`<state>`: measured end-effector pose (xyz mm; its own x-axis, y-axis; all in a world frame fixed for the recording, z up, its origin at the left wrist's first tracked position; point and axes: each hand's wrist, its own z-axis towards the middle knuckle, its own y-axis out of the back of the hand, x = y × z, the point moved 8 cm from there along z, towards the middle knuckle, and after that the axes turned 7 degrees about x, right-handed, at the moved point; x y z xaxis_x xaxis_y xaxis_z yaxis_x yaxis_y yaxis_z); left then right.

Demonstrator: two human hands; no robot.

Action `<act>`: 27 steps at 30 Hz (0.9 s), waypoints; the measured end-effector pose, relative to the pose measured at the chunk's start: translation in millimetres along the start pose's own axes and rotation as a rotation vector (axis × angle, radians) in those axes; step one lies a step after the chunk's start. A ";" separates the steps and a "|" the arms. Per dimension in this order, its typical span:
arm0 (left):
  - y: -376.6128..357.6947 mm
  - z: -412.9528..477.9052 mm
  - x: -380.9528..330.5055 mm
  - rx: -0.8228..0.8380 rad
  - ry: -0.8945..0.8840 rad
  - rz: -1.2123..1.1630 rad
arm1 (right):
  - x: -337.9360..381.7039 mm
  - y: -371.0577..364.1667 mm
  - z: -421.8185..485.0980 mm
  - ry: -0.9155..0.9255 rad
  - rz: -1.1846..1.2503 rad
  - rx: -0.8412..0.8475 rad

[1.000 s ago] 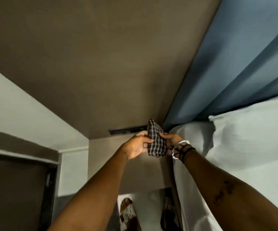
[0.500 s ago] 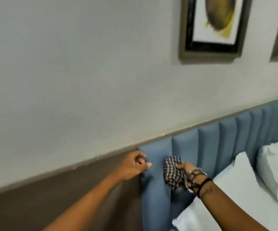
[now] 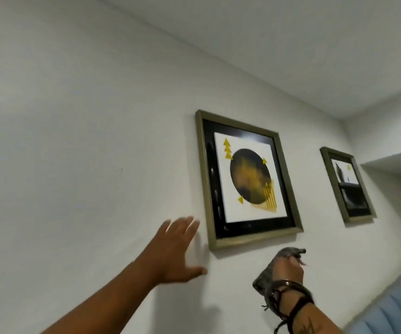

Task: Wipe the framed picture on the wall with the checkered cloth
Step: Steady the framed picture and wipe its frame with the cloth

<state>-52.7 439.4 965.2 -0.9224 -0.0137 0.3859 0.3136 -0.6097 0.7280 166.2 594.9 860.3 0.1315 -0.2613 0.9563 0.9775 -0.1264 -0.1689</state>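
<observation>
the right hand point(image 3: 288, 268) is closed around the bunched checkered cloth point(image 3: 291, 252), which pokes out above the knuckles and sits just below the lower right corner of the framed picture point(image 3: 247, 179), apart from the frame. the left hand point(image 3: 177, 251) is spread wide and flat, holding nothing, fingertips point(image 3: 190, 221) just beside the picture's lower left edge; whether they touch the wall point(image 3: 86, 141) is unclear. bare wall lies left of and below the picture. a second framed picture point(image 3: 347, 185) hangs well to its right.
</observation>
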 end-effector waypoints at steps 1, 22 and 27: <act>10.7 24.2 8.9 0.004 0.024 0.082 | 14.9 -10.5 9.7 0.029 0.146 -0.010; 112.8 213.0 68.4 0.191 0.098 0.727 | 182.6 -184.4 20.2 1.077 -0.343 0.218; 116.4 213.7 68.3 0.241 0.107 0.771 | 107.0 -166.2 6.3 1.123 -0.380 0.189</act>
<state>-31.0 536.9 1197.4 -0.4405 -0.4430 0.7809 0.8977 -0.2110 0.3867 18.9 594.0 992.3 -0.2957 -0.9383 0.1792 0.9439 -0.2580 0.2063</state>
